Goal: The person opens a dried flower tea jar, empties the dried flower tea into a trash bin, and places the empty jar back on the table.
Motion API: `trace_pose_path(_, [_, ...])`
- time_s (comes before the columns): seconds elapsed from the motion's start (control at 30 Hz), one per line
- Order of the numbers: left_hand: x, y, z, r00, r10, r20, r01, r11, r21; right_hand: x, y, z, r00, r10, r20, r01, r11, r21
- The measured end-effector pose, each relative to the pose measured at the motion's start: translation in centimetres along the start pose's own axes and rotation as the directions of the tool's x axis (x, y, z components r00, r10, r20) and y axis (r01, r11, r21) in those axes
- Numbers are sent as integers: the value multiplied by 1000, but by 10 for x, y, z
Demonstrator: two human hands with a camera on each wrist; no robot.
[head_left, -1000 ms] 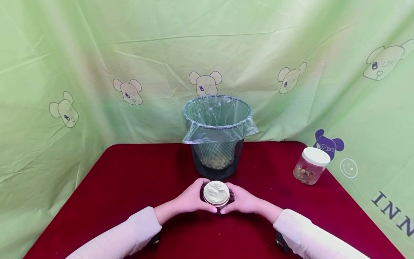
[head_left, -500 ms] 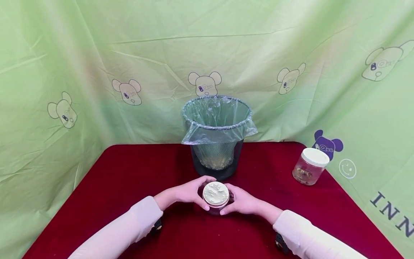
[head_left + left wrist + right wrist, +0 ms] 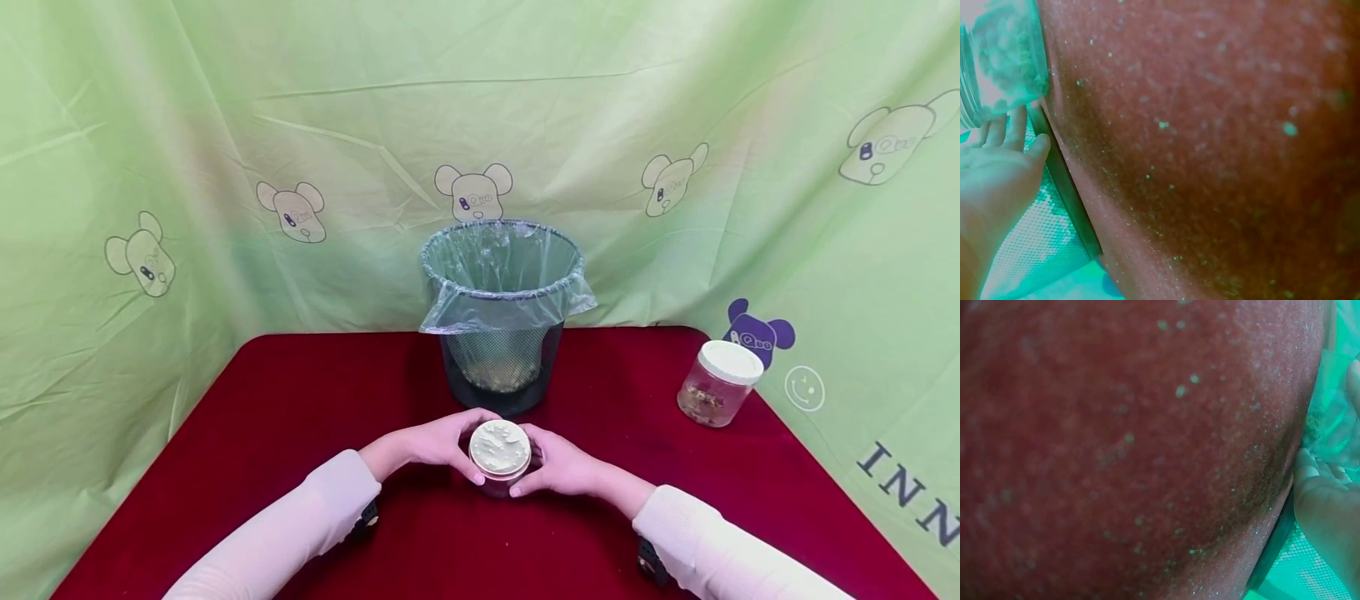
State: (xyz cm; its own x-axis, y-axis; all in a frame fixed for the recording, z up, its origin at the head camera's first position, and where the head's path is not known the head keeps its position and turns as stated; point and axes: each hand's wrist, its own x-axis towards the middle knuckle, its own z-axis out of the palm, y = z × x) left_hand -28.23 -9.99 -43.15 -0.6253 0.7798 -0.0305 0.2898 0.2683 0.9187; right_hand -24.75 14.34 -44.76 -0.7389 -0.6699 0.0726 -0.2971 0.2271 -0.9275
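A small clear jar with a pale, uneven top (image 3: 500,447) stands upright on the red tablecloth between both hands. My left hand (image 3: 438,442) curves round its left side, thumb at the front and fingers behind. From the right, my right hand (image 3: 558,462) grips it, thumb low at the front. Lumpy contents show through the jar's wall (image 3: 1010,56) in the left wrist view, where the left hand (image 3: 1004,169) has its fingers at the jar. The right wrist view catches the jar (image 3: 1329,422) only partly, beside the right hand (image 3: 1329,503).
Just behind the jar stands a black mesh bin (image 3: 504,350) with a clear plastic liner (image 3: 495,312) folded over its rim. A second clear jar (image 3: 712,400) with a white lid and brownish bits inside stands near the table's right edge. Green printed cloth (image 3: 360,167) surrounds the table.
My left hand has shifted back and left round the jar, its thumb drawn from the front to the left side. The right hand and the jar have barely moved.
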Motion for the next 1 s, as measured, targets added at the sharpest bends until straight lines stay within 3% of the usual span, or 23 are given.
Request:
trace_pose_path(0.4, [-7,0,9,994,29,-109,-20,996,87,0,-1,0,1000,-2,-3,1,1000,-11])
trace_pose_path(0.7, [-12,-1,22,969,66,-238,-13,977,214,-1,-1,-1,1000,-12,3,12,1000,-3])
trace_pose_path(1.0, [-16,1,29,948,88,-307,-2,963,269,-2,-1,-1,999,-33,15,33,999,13])
